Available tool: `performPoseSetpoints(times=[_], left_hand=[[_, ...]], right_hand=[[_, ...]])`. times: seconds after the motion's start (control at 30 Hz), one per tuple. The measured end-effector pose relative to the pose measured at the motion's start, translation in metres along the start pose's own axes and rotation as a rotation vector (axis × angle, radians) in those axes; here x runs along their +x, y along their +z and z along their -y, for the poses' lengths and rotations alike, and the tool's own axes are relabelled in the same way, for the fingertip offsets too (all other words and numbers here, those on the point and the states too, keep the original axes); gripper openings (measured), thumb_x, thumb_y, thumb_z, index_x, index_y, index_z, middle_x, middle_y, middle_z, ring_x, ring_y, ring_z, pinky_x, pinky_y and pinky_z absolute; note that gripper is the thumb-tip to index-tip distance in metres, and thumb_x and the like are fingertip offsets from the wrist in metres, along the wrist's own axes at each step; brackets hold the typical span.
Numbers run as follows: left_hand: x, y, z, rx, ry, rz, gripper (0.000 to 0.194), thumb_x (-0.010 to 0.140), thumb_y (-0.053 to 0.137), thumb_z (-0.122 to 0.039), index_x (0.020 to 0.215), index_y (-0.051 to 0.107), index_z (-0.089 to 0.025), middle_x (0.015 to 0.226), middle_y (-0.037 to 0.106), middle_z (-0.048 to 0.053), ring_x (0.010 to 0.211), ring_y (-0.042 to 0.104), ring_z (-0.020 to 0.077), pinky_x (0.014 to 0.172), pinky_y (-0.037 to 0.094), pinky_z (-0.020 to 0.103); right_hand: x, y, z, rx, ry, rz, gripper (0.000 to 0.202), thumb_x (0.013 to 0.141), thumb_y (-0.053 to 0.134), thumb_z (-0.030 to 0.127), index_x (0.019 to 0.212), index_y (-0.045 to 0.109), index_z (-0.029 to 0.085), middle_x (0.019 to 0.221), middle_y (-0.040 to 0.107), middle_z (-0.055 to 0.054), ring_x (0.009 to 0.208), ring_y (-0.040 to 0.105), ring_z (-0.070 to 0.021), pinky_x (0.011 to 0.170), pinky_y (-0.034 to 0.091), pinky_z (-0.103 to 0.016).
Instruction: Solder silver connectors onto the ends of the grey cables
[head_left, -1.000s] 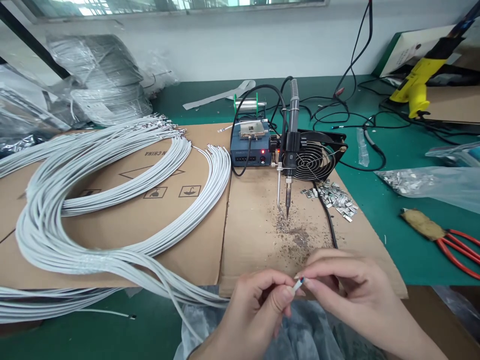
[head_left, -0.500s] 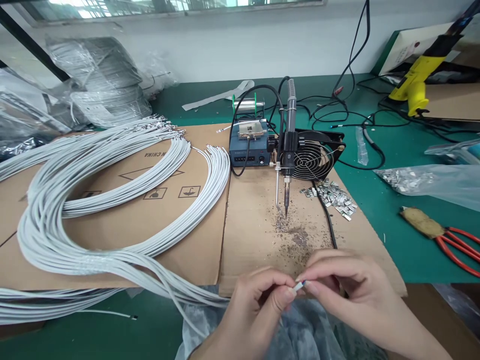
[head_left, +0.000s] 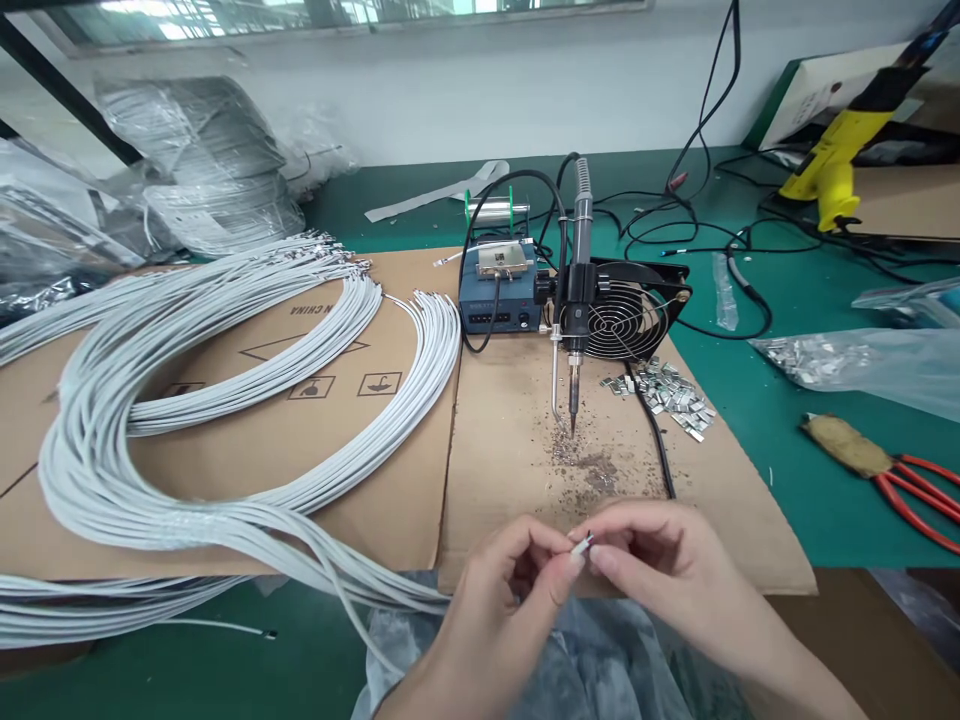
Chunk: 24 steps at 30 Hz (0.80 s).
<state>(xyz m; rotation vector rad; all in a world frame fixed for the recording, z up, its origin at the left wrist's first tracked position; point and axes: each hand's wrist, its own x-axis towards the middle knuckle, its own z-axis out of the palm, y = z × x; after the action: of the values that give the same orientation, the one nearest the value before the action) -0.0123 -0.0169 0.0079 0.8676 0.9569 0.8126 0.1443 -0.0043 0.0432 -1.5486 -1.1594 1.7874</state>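
My left hand (head_left: pixel 506 595) pinches a white cable (head_left: pixel 580 547) close to its end, between thumb and forefinger. From the cable's tip stick out short, thin wires, some dark, too small to tell apart. My right hand (head_left: pixel 664 560) is closed at that tip, thumb and forefinger pressed on the wire ends. Both hands are over the front edge of a cardboard sheet (head_left: pixel 510 480). Beyond them, a soldering iron (head_left: pixel 574 300) hangs tip-down in a stand, above scattered solder bits.
A big bundle of white cables (head_left: pixel 82 440) loops across the left. Behind stand a blue soldering station (head_left: pixel 487 300), a solder spool (head_left: pixel 491 208) and a black fan (head_left: pixel 626 320). Metal connector shells (head_left: pixel 675 395) lie to the right, with red-handled pliers (head_left: pixel 915 490) and a yellow heat gun (head_left: pixel 836 165) farther over.
Both hands have shifted slightly up and to the left with the cable end. The right fingers still pinch at its tip, and the objects on the table stay in place.
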Motion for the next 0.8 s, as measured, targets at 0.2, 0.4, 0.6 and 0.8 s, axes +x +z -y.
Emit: performPoseSetpoints(times=[0.2, 0.4, 0.6, 0.8], left_hand=[[0.000, 0.001, 0.003, 0.237, 0.126, -0.031, 0.020, 0.086, 0.049, -0.026, 0.074, 0.057, -0.012, 0.062, 0.050, 0.001, 0.054, 0.043, 0.0095, 0.051, 0.032, 0.019], [-0.001, -0.001, 0.001, 0.437, 0.263, -0.044, 0.019, 0.087, 0.048, -0.021, 0.073, 0.059, -0.013, 0.061, 0.049, 0.001, 0.054, 0.043, 0.0092, 0.051, 0.031, 0.019], [0.002, 0.000, 0.005, 0.433, 0.255, -0.087, 0.018, 0.087, 0.048, -0.020, 0.075, 0.058, -0.013, 0.060, 0.050, 0.001, 0.053, 0.044, 0.0090, 0.050, 0.032, 0.019], [0.004, 0.000, 0.011, 0.446, 0.434, -0.164, 0.010, 0.084, 0.049, -0.010, 0.079, 0.057, -0.014, 0.063, 0.050, -0.001, 0.052, 0.045, 0.0074, 0.049, 0.033, 0.017]], right_hand=[[-0.004, -0.004, 0.016, -0.524, -0.172, -0.078, 0.012, 0.081, 0.056, 0.026, 0.074, 0.061, 0.018, 0.064, 0.050, -0.002, 0.057, 0.043, -0.0132, 0.049, 0.033, -0.024], [0.000, -0.008, 0.026, -0.636, -0.120, -0.004, 0.011, 0.081, 0.056, 0.024, 0.071, 0.059, 0.020, 0.063, 0.052, 0.000, 0.057, 0.044, -0.0120, 0.048, 0.032, -0.022], [0.003, -0.004, 0.015, -0.412, -0.069, -0.083, 0.012, 0.079, 0.056, 0.027, 0.076, 0.062, 0.017, 0.054, 0.043, 0.001, 0.050, 0.036, -0.0116, 0.044, 0.029, -0.023], [0.004, -0.003, 0.011, -0.299, -0.045, -0.106, 0.020, 0.078, 0.057, 0.032, 0.078, 0.066, 0.014, 0.056, 0.048, -0.003, 0.051, 0.038, -0.0126, 0.045, 0.030, -0.023]])
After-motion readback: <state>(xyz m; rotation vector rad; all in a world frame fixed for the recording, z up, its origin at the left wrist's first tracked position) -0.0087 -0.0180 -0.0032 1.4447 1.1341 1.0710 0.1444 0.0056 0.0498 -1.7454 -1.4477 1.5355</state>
